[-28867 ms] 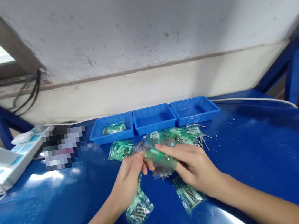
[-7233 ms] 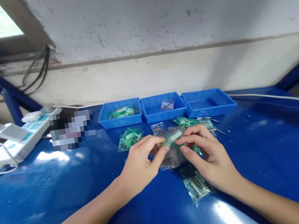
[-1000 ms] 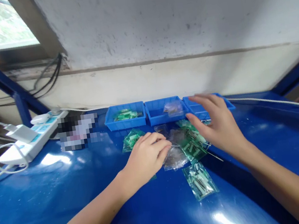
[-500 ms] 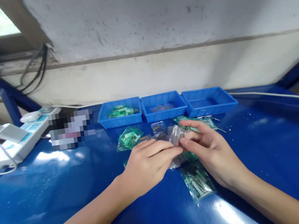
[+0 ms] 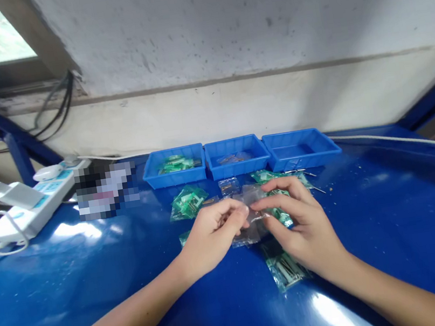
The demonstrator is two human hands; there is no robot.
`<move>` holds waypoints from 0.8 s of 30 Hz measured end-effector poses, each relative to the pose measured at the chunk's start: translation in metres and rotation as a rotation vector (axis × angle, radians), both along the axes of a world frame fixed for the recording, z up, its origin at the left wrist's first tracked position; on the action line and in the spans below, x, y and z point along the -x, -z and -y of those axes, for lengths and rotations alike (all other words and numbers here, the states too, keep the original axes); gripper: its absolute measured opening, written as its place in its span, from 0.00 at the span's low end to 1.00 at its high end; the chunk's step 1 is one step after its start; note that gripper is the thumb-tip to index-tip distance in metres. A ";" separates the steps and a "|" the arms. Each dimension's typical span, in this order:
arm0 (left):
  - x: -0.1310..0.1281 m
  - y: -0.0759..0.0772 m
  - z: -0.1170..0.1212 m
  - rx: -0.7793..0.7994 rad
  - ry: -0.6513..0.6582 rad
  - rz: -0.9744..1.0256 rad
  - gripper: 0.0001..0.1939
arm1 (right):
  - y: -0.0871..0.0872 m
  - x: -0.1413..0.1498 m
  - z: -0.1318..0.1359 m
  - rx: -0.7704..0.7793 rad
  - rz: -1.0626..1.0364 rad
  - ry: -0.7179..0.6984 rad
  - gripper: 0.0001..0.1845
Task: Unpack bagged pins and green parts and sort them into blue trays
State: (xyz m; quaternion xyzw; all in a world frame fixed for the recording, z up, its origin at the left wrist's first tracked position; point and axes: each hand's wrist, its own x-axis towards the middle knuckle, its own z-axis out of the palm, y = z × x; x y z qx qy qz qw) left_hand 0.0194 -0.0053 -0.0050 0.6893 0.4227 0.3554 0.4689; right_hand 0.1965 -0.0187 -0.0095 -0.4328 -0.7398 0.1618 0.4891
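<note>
A clear plastic bag (image 5: 250, 195) is between my two hands, above the middle of the blue table. My left hand (image 5: 218, 234) is closed, its thumb pressed against the bent index finger on the bag's left edge. My right hand (image 5: 305, 220) curls around the right side of the bag, index fingertip and thumb close together on it, the other fingers spread. What the bag contains is hard to see. Under and beside the hands lie green bags of small parts, one on the left (image 5: 189, 202), another near the right wrist (image 5: 286, 270). A small clear bag (image 5: 229, 186) lies behind.
Three blue bins stand at the back: the left bin (image 5: 174, 178) has green bags, the middle bin (image 5: 238, 168) clear bags, the right bin (image 5: 303, 161) shows a bare floor. Thin metal pins (image 5: 318, 190) lie on the right. A white power strip (image 5: 32, 207) with cables sits at left.
My left hand has turned, so its thumb now shows on top in a pinch. The fingers of my right hand have spread apart, and the clear bag looks flatter and wider.
</note>
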 end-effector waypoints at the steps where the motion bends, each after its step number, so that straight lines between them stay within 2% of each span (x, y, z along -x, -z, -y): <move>1: -0.001 0.000 0.000 0.010 -0.023 0.008 0.12 | 0.001 0.000 0.000 -0.020 0.023 0.000 0.15; 4: -0.001 0.001 -0.001 -0.112 -0.107 -0.035 0.08 | 0.002 0.001 0.001 0.052 -0.011 -0.045 0.18; 8: 0.002 0.004 0.000 -0.489 -0.188 -0.160 0.07 | 0.004 0.003 0.001 0.267 -0.294 -0.196 0.21; 12: 0.004 0.005 0.001 -0.730 -0.155 -0.119 0.09 | 0.001 0.004 -0.001 0.468 -0.455 -0.247 0.14; 14: 0.004 0.005 0.001 -0.773 -0.162 -0.119 0.10 | 0.000 0.004 -0.003 0.601 -0.537 -0.296 0.11; 18: 0.006 0.004 0.000 -0.816 -0.218 -0.146 0.10 | -0.004 0.007 -0.003 0.782 -0.730 -0.410 0.16; 20: 0.007 0.004 -0.001 -0.826 -0.216 -0.148 0.11 | -0.006 0.010 -0.001 0.794 -0.741 -0.392 0.13; 24: 0.008 0.006 -0.002 -0.804 -0.200 -0.176 0.12 | -0.005 0.012 0.001 0.719 -0.675 -0.260 0.12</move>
